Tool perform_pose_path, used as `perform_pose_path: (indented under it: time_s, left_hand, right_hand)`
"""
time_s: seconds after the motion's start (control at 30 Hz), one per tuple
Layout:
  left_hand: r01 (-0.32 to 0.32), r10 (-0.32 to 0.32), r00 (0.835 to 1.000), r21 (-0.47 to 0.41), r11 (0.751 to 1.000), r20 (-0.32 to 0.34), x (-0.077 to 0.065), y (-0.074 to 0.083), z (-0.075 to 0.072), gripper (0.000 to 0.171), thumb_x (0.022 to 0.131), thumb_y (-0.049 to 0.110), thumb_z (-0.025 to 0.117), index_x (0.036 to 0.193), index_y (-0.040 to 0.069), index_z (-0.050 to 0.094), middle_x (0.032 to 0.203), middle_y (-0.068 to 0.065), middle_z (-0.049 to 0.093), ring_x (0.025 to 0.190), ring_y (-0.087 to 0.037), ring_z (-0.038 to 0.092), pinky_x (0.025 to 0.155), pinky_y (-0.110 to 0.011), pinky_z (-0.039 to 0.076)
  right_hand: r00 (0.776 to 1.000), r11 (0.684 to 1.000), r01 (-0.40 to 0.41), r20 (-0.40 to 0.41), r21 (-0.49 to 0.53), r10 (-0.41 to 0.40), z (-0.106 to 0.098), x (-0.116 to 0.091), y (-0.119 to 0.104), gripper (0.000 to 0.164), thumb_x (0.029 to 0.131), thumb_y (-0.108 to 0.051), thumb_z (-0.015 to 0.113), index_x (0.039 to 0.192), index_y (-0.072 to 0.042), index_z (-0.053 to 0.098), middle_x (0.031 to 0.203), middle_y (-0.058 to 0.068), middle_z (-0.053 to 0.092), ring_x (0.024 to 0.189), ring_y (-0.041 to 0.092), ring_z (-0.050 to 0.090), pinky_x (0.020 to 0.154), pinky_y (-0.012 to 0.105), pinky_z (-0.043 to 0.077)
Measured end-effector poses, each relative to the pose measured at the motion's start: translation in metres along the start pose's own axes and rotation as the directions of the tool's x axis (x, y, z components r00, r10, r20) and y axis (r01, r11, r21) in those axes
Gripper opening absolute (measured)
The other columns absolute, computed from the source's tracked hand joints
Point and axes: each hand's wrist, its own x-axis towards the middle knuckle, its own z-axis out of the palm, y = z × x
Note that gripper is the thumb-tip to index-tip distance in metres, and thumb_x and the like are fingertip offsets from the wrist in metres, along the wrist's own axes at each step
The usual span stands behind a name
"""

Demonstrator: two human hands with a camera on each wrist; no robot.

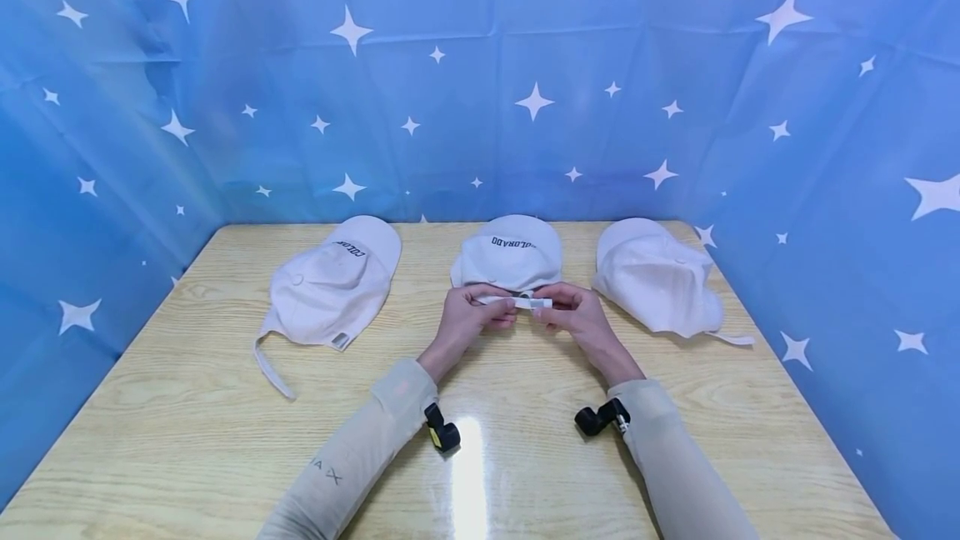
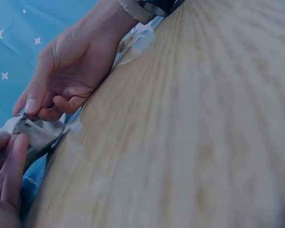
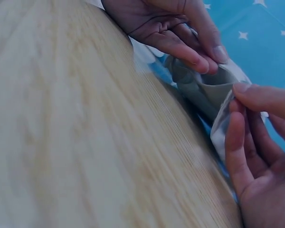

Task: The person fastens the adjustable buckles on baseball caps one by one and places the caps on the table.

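A white cap (image 1: 510,261) with dark "COLORADO" lettering lies at the far middle of the table, its back toward me. Behind it, the cap's white strap (image 1: 522,303) is stretched between both hands. My left hand (image 1: 467,322) pinches the strap's left part between thumb and fingers. On the other side, my right hand (image 1: 583,322) pinches it near a pale grey end piece. In the right wrist view, the cap's opening (image 3: 216,78) shows between the two hands. Fingers partly cover the strap in both wrist views, so its fastening is hidden.
Another white cap (image 1: 330,282) lies at the left with its strap hanging loose toward me. A third white cap (image 1: 656,277) sits at the right, strap pointing right. The wooden table (image 1: 187,440) meets a blue star-patterned curtain (image 1: 450,65) at the back and sides.
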Motion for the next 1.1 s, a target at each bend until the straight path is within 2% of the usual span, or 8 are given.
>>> perform_pose_path:
  time_s: [0.23, 0.6, 1.0, 1.1]
  left_hand:
    - [0.021, -0.021, 0.999, 0.011, 1.0, -0.041, -0.002, 0.001, 0.007, 0.013, 0.094, 0.002, 0.072, 0.104, -0.006, 0.072, 0.086, -0.018, 0.079, 0.074, -0.017, 0.078, 0.075, -0.034, 0.065]
    - [0.029, -0.029, 1.0, 0.026, 0.999, -0.007, -0.002, 0.0, 0.009, 0.015, 0.094, 0.004, 0.074, 0.106, -0.005, 0.075, 0.084, -0.012, 0.079, 0.074, -0.015, 0.078, 0.076, -0.032, 0.065]
    - [0.036, -0.036, 0.999, 0.002, 0.999, 0.005, -0.002, -0.001, 0.014, 0.016, 0.095, 0.006, 0.074, 0.106, -0.004, 0.075, 0.086, -0.012, 0.079, 0.077, -0.016, 0.078, 0.08, -0.034, 0.065]
    - [0.044, -0.044, 0.999, 0.003, 0.999, 0.019, -0.002, -0.001, 0.014, 0.015, 0.095, 0.007, 0.074, 0.107, -0.003, 0.075, 0.087, -0.012, 0.079, 0.077, -0.017, 0.078, 0.08, -0.035, 0.065]
  right_hand:
    - [1.0, 1.0, 0.006, -0.021, 0.012, -0.006, 0.002, 0.0, -0.001, 0.035, 0.089, -0.004, 0.078, 0.12, 0.01, 0.066, 0.09, -0.004, 0.072, 0.074, 0.008, 0.063, 0.063, 0.023, 0.057]
    - [0.999, 1.0, 0.017, -0.035, -0.001, -0.017, 0.003, 0.0, -0.001, 0.035, 0.089, -0.002, 0.078, 0.119, 0.011, 0.066, 0.09, -0.007, 0.073, 0.073, 0.006, 0.063, 0.063, 0.022, 0.056]
    - [1.0, 1.0, 0.011, -0.019, 0.022, -0.01, 0.004, -0.001, -0.003, 0.036, 0.09, -0.004, 0.078, 0.12, 0.01, 0.066, 0.093, 0.004, 0.073, 0.075, 0.008, 0.065, 0.066, 0.024, 0.059]
    - [1.0, 1.0, 0.014, -0.018, 0.014, -0.013, 0.004, -0.001, -0.002, 0.036, 0.089, -0.004, 0.079, 0.12, 0.009, 0.067, 0.09, 0.003, 0.072, 0.074, 0.008, 0.064, 0.065, 0.024, 0.059]
